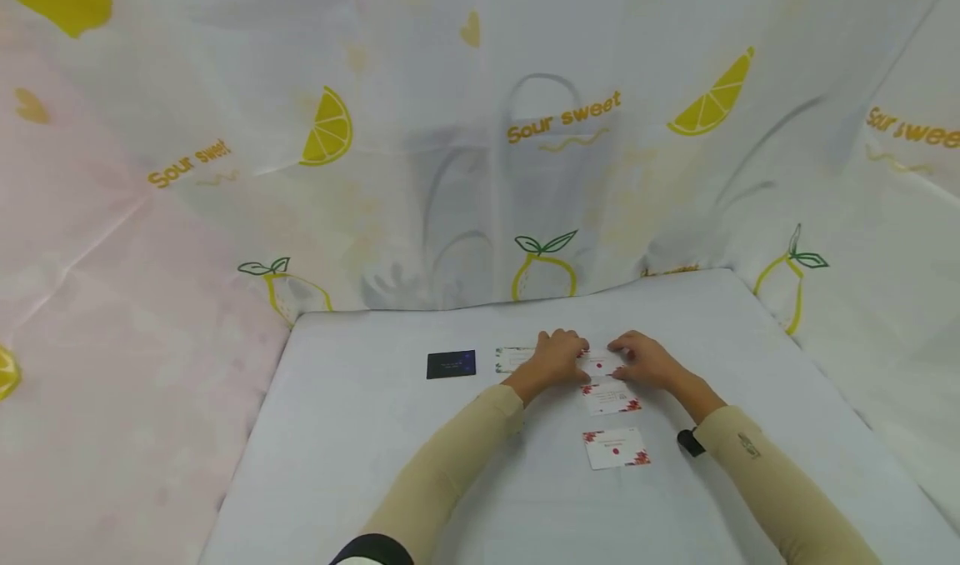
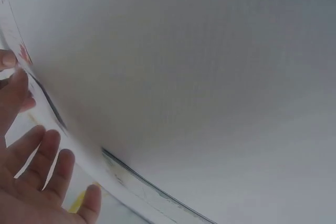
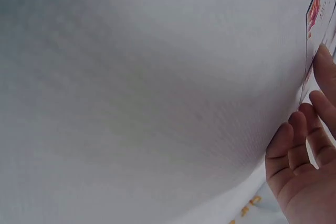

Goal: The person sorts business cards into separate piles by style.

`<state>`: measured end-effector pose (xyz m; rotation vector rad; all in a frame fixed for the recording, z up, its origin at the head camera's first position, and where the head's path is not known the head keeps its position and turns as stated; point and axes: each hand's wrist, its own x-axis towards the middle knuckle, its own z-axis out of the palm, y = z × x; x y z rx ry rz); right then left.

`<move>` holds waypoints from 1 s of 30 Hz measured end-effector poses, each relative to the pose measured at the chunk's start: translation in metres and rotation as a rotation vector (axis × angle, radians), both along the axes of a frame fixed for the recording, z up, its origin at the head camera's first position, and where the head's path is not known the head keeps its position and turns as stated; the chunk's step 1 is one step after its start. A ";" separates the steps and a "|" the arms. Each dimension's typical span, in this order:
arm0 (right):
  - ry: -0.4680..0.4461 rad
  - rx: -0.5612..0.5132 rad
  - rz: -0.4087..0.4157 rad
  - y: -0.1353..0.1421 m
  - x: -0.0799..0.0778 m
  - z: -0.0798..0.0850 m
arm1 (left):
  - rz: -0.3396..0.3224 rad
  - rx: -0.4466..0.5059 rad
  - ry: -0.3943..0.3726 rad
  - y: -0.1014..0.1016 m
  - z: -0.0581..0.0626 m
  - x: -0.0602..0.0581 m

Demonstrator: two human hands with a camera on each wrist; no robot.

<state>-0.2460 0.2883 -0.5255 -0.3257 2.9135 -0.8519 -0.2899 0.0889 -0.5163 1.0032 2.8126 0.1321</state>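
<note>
On the white table, a white card with a red dot (image 1: pixel 599 364) lies between my two hands. My left hand (image 1: pixel 557 358) grips its left side, thumb at the near corner and fingers at the far one. The right hand (image 1: pixel 647 361) holds the right side in the same way. Just nearer lies a second white card with red flower corners (image 1: pixel 611 398); a third such card (image 1: pixel 617 448) is closer still. In the left wrist view, the left hand (image 2: pixel 39 177) has its other fingers spread loosely. The right wrist view shows the right hand (image 3: pixel 307 150) beside the card edge.
To the left of the left hand is a white card with green leaf corners (image 1: pixel 512 359), partly covered by that hand. Further left lies a dark blue-black card (image 1: pixel 451 364). A lemon-print curtain (image 1: pixel 420 215) hangs behind the white table (image 1: pixel 337 448).
</note>
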 end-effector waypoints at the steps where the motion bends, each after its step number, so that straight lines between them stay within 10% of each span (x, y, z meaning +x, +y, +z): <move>1: 0.002 0.008 0.005 -0.001 -0.001 0.000 | 0.008 -0.009 -0.006 0.000 0.000 -0.001; 10: -0.033 0.009 0.003 -0.008 -0.008 -0.006 | 0.068 -0.016 -0.119 -0.005 0.000 -0.008; 30: -0.081 -0.023 -0.077 -0.006 -0.010 -0.002 | 0.050 0.028 -0.116 -0.006 0.001 -0.018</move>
